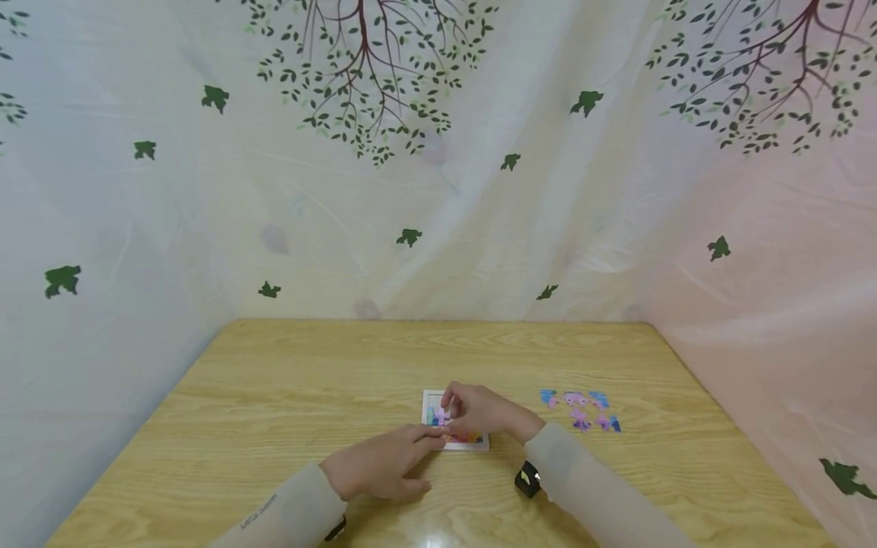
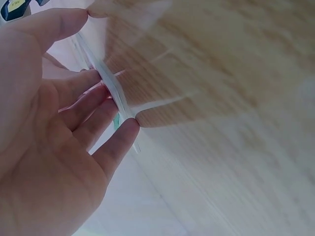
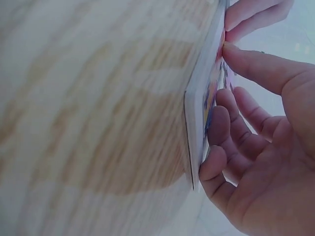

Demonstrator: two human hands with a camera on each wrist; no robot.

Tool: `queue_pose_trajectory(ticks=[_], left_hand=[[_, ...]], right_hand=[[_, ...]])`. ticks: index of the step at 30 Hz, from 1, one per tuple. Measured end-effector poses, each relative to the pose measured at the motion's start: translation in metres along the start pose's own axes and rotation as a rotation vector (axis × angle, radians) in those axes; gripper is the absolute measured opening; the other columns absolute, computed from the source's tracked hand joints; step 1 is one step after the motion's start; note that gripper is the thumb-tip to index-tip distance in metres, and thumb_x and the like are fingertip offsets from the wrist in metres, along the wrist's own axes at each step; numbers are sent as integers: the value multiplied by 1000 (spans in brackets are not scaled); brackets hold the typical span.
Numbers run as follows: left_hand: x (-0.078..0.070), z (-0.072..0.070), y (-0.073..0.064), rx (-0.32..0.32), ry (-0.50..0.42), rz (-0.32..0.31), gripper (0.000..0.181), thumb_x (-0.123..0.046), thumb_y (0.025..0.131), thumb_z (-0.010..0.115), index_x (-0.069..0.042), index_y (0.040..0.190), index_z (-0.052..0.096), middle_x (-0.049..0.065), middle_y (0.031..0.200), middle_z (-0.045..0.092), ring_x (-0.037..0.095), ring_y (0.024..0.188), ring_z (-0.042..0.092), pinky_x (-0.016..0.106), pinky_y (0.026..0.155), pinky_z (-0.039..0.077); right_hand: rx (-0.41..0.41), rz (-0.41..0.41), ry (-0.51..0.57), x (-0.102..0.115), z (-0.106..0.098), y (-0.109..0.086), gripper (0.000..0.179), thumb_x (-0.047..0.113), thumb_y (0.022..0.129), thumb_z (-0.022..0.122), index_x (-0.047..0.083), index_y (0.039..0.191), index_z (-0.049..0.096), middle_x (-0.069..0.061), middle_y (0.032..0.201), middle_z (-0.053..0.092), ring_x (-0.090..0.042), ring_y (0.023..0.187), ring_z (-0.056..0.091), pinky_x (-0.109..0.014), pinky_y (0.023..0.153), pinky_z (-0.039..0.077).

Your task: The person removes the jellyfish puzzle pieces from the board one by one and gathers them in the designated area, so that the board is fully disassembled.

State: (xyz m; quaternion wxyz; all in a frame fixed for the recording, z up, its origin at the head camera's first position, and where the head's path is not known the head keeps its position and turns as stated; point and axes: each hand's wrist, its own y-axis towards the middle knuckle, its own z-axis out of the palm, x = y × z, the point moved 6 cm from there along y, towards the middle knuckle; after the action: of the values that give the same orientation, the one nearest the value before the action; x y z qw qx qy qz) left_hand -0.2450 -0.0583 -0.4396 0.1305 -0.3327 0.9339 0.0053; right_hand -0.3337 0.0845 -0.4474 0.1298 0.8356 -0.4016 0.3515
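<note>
A jigsaw puzzle in a white frame (image 1: 479, 447) lies on the table in front of me, with a colourful picture partly filling it. My left hand (image 1: 385, 463) reaches in from the left, its fingers fairly straight and their tips at the frame's near left edge. Over the puzzle is my right hand (image 1: 485, 411), with bent fingers. Between its thumb and index finger, the right wrist view shows a small pinkish puzzle piece (image 3: 228, 77) tilted up from the board. The other fingertips rest along the frame's edge. Both hands cover much of the picture.
Several loose puzzle pieces (image 1: 581, 420), pink and blue, lie on the wooden table (image 1: 294, 373) to the right of the frame. A black wrist device (image 1: 527, 479) sits under the right sleeve. A curtain (image 1: 473, 259) printed with leaves hangs behind the table and along its sides.
</note>
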Motion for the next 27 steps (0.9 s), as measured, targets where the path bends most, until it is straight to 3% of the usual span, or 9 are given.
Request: queue_pose_trajectory(ticks=[11,27], left_hand=[[-4,-1,-1,-32,34,1,63,-32,97,68,-5,150,49,10,155,47,25,142,44,35,117,36],[-5,-3,-2,-30,45,-7,65,-39,98,69,-6,151,49,10,155,47,25,142,44,34,117,36]], right_hand=[[-34,-58,-8,3,-1,4,9,14,99,69,12,103,61,3,95,67,-10,86,63,-28,78,54],[-39,-55,6,1,-8,0,8,13,101,65,14,108,61,4,87,64,-10,76,59,-26,68,50]])
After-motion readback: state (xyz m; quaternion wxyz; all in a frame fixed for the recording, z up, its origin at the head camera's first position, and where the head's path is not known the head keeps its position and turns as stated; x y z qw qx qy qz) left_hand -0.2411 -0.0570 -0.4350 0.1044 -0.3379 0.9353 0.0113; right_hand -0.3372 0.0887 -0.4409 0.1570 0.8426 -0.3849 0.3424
